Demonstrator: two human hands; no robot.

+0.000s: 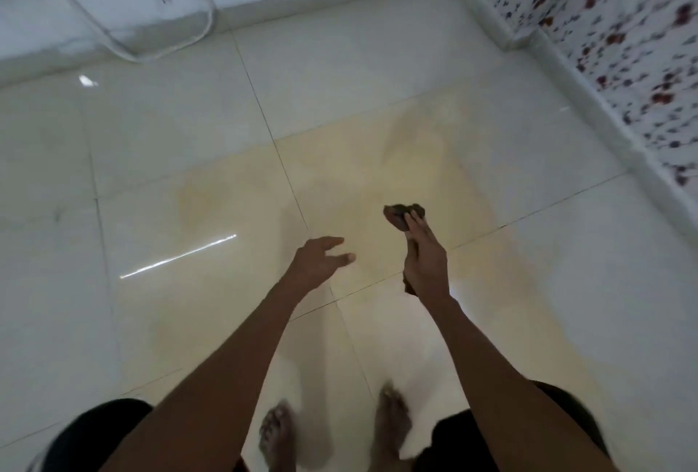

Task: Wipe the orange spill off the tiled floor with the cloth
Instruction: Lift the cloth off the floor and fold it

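Note:
A pale orange film of spill (377, 184) spreads over the glossy white floor tiles (170, 124) in the middle of the view, reaching down towards my bare feet. My right hand (425, 260) is held above the floor and grips a small, bunched dark brown cloth (402, 216); one end sticks out past my fingers and a bit shows below my wrist. My left hand (323, 260) hovers beside it to the left, fingers apart and holding nothing. Neither hand touches the floor.
A white appliance or furniture base with a cable (124, 6) stands at the back left. A wall or cover with a red and grey flower pattern (623, 37) runs along the right, with a raised white kerb below it. My bare feet (393, 418) stand on the wet tiles.

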